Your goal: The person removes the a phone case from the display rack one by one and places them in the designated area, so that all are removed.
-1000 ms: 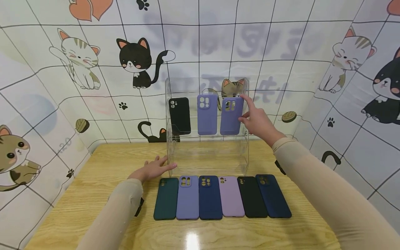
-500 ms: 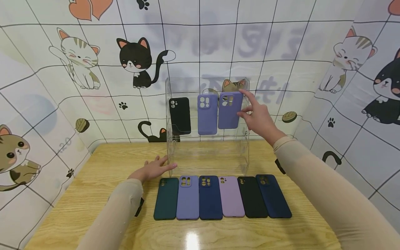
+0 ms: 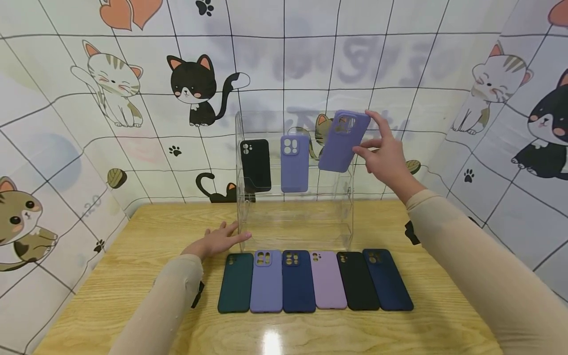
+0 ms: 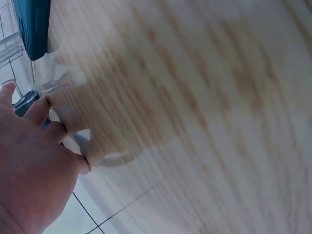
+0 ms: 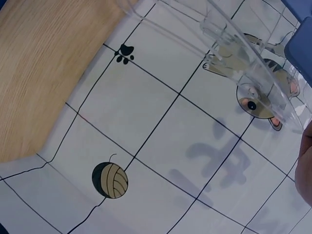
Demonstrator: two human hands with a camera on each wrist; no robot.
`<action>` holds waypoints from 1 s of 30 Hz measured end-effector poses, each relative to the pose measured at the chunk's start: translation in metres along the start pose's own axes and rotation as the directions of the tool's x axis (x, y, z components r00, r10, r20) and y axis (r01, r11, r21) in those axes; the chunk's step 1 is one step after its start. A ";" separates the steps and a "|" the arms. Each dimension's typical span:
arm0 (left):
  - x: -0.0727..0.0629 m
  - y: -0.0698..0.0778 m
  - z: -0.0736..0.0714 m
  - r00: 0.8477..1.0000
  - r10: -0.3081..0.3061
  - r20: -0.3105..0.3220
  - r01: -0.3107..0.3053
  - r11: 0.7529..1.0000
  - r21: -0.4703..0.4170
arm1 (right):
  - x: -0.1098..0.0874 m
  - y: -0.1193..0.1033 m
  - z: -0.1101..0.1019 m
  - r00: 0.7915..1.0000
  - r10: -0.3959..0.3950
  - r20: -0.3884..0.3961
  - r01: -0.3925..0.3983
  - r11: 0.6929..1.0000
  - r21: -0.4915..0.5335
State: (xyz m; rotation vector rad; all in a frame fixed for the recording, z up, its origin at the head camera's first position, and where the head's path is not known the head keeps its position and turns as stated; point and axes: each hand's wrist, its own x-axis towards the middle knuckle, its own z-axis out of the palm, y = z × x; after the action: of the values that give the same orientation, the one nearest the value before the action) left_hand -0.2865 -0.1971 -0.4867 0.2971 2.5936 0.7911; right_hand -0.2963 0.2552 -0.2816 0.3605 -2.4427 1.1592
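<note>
My right hand (image 3: pixel 385 153) pinches a lavender phone case (image 3: pixel 342 143) by its right edge, holding it tilted above the upper tier of a clear acrylic rack (image 3: pixel 352 217). In the right wrist view only a bit of that hand (image 5: pixel 304 170) shows, with part of the case (image 5: pixel 300 48) at the edge. Beside the rack's lower left side, my left hand (image 3: pixel 218 240) lies with fingers spread, touching it. The left wrist view shows the same hand (image 4: pixel 36 165) against the clear plastic. On the upper tier stand a black case (image 3: pixel 255 165) and another lavender case (image 3: pixel 295 163).
Before the rack a row of cases lies on the wooden table (image 3: pixel 133 276): dark green (image 3: pixel 236 282), lavender (image 3: pixel 266 286), navy (image 3: pixel 299 283), pale purple (image 3: pixel 329 281), black (image 3: pixel 358 282) and navy (image 3: pixel 388 281). Behind hangs a white cat-print backdrop (image 3: pixel 306 59).
My right hand has lifted the lavender case off the rack's upper tier, moving it up and to the right, and the case now leans over. The left hand has stayed put.
</note>
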 end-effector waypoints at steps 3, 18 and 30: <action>0.001 -0.001 0.001 1.000 0.001 -0.006 -0.001 1.000 0.003 | -0.004 0.004 -0.007 1.000 0.018 -0.014 -0.018 1.000 0.004; 0.003 -0.005 0.002 1.000 0.009 -0.019 -0.008 1.000 0.017 | -0.034 0.039 -0.051 0.986 0.117 0.116 -0.116 0.993 -0.016; 0.003 -0.004 0.002 1.000 0.014 -0.010 -0.014 1.000 0.005 | -0.064 0.081 -0.091 0.922 0.207 0.328 -0.184 0.978 -0.101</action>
State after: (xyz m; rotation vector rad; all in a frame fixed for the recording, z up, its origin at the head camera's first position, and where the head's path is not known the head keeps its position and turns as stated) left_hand -0.2889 -0.1985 -0.4913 0.3146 2.6057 0.7928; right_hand -0.2492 0.3807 -0.3142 0.3210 -2.8660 1.1703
